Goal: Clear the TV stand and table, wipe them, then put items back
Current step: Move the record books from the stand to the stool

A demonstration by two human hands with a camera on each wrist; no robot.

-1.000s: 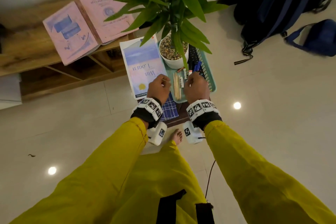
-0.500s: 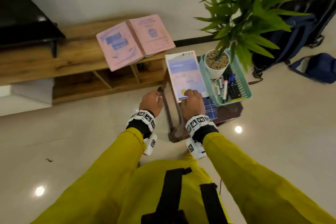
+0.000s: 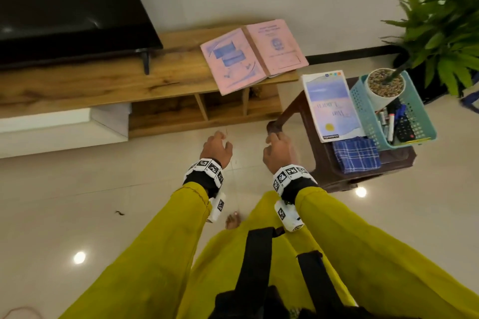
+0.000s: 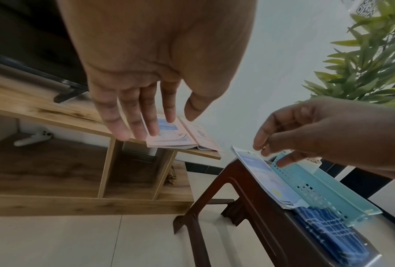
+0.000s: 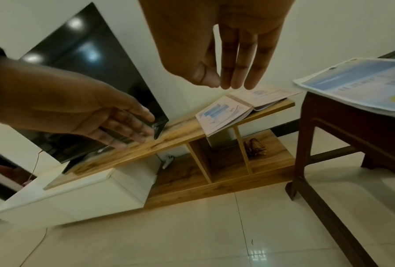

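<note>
Both grips loose, holding nothing: left hand (image 3: 216, 149) & right hand (image 3: 278, 151); pink book (image 3: 252, 54) lies open, spine toward wall.

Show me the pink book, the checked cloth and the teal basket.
pink book (image 3: 234, 59), head view, on its left open cover.
checked cloth (image 3: 356, 154), head view, middle of the folded fabric.
teal basket (image 3: 421, 122), head view, on its right wall.
</note>
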